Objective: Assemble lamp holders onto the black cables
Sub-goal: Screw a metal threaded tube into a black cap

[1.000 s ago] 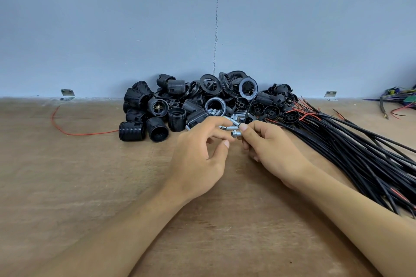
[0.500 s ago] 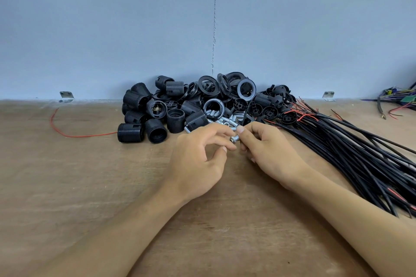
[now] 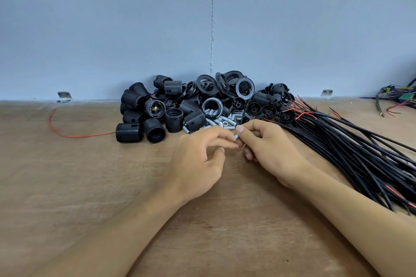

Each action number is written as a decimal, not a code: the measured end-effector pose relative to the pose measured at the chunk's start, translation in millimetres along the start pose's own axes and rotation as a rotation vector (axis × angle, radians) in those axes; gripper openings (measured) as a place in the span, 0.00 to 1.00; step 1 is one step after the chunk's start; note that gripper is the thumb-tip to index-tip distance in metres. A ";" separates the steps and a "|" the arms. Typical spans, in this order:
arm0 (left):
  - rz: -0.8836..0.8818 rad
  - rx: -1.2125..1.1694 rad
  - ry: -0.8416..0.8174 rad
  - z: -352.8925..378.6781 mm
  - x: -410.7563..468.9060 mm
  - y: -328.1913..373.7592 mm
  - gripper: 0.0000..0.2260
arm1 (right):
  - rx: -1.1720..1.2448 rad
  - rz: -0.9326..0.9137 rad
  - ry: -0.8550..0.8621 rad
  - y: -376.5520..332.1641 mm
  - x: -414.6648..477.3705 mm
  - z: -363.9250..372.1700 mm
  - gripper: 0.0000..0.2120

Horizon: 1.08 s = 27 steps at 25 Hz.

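Note:
A heap of black lamp holder parts (image 3: 191, 103), threaded bodies and rings, lies against the wall. Several small silver threaded tubes (image 3: 221, 119) are scattered at its front. A bundle of black cables (image 3: 351, 148) with red wire ends fans out to the right. My left hand (image 3: 198, 159) and my right hand (image 3: 267, 148) meet fingertip to fingertip just in front of the heap. Both pinch one small silver tube (image 3: 236, 136), mostly hidden by the fingers.
The wooden table (image 3: 67, 175) runs to a blue-grey wall (image 3: 112, 29). A loose red wire (image 3: 67, 132) lies at the left. Two metal brackets (image 3: 64, 96) sit at the wall's foot. A tangle of coloured wires (image 3: 398, 99) is at the far right.
Both hands have drawn slightly back from the heap toward me, still pinching the small silver tube between them. Nothing else has moved.

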<state>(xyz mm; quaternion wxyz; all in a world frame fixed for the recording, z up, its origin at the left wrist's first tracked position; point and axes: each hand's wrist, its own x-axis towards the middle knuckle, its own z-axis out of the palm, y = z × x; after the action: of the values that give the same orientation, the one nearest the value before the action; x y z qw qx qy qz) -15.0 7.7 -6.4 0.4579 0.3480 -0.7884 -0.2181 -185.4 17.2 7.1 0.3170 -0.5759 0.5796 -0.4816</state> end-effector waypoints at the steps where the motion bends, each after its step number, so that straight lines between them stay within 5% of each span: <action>1: 0.017 0.013 -0.002 -0.2 0.0 1.8 0.16 | -0.003 0.000 0.003 0.0 0.3 -0.2 0.12; 7: -0.110 -0.019 0.033 -0.3 2.7 -3.0 0.17 | 0.014 0.005 0.009 0.1 0.8 0.3 0.12; 27: -0.140 -0.025 0.057 -0.2 5.0 -11.0 0.19 | 0.149 0.020 -0.059 4.5 1.5 -1.9 0.03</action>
<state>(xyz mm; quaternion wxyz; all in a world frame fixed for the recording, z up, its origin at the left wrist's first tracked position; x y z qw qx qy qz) -12.7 -3.3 -10.7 0.4679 0.4027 -0.7461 -0.2493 -189.0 15.5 3.9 0.3806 -0.5590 0.5383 -0.5029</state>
